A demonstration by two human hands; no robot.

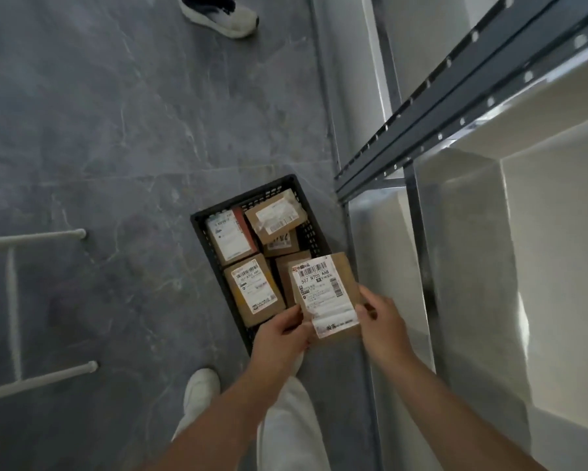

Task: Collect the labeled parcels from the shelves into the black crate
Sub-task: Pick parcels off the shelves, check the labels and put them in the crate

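Note:
A black slatted crate stands on the grey floor beside the shelf unit and holds several brown labeled parcels. Both hands hold one more brown parcel with a white barcode label over the crate's near right corner. My left hand grips its lower left edge. My right hand grips its right side. The crate's near end is hidden behind my hands and the held parcel.
A metal shelf unit with pale boards runs along the right. White tubular legs of some furniture lie at the left. Another person's shoe is at the top. My own white shoe and trouser leg are below the crate.

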